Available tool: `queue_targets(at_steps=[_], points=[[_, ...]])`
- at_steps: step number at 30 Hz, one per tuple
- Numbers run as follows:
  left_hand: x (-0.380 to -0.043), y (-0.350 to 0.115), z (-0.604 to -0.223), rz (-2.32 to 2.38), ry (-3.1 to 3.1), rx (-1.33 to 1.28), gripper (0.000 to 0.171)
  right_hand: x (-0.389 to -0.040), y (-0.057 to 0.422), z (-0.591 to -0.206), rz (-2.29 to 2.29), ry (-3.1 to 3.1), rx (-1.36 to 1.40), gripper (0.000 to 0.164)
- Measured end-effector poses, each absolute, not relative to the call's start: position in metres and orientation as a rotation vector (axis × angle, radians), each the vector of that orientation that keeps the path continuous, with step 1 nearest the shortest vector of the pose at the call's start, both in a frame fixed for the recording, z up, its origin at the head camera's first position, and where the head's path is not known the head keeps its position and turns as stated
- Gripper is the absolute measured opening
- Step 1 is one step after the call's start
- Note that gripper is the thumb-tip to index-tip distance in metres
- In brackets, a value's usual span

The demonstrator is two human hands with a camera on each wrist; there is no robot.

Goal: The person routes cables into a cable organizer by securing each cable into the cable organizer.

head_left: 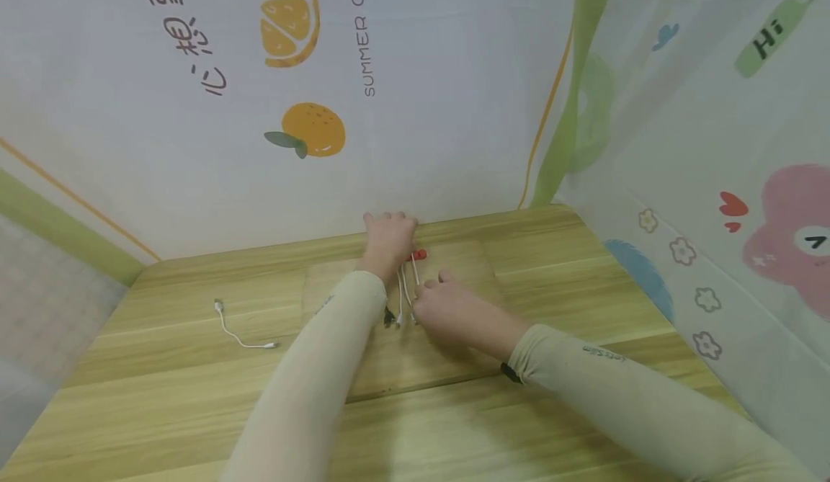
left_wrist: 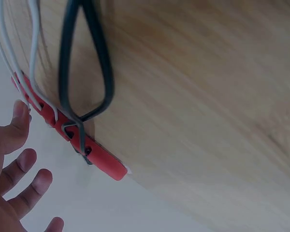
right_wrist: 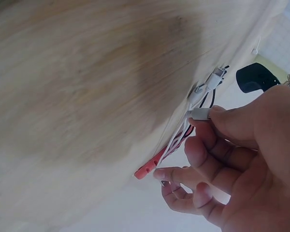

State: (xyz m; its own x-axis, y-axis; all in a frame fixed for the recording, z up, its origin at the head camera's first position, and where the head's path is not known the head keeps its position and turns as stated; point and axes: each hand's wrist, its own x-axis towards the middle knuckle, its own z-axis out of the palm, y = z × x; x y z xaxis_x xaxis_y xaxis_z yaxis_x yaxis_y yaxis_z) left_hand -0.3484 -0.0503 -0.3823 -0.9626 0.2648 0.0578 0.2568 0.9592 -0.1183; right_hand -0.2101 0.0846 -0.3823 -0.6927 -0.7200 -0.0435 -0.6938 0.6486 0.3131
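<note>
A red cable holder [left_wrist: 101, 162] with slots lies along the far edge of a wooden board [head_left: 467, 266]. Several thin white cables [left_wrist: 34, 53] and a black cable [left_wrist: 106, 72] run through its slots. My left hand [head_left: 389, 241] is at the holder's left end in the left wrist view, one fingertip touching a white cable there, the other fingers apart over the edge. Nearer to me, my right hand [head_left: 457, 309] pinches the white connector [right_wrist: 199, 114] of a cable between thumb and finger. That cable runs straight toward the holder. Other white plugs [right_wrist: 215, 77] hang beside it.
A separate short white cable [head_left: 233, 334] lies on the wooden table [head_left: 162, 367] to the left. Behind the table rises a printed white cloth [head_left: 441, 143], with another along the right side. A dark strap [head_left: 511, 372] shows at my right wrist.
</note>
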Motion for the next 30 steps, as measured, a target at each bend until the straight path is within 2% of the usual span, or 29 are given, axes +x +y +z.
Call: queue_targets(at_steps=[13,30], points=[[-0.353,-0.048,-0.386,0.144,-3.052,-0.340,0.046,-0.210,0.083,-0.389,-0.489,-2.724,1.212,0.011],[-0.372,-0.051,-0.381,-0.038,-3.127,-0.265,0.028,-0.212,0.085,-0.397,-0.473,-2.691,1.240,0.018]])
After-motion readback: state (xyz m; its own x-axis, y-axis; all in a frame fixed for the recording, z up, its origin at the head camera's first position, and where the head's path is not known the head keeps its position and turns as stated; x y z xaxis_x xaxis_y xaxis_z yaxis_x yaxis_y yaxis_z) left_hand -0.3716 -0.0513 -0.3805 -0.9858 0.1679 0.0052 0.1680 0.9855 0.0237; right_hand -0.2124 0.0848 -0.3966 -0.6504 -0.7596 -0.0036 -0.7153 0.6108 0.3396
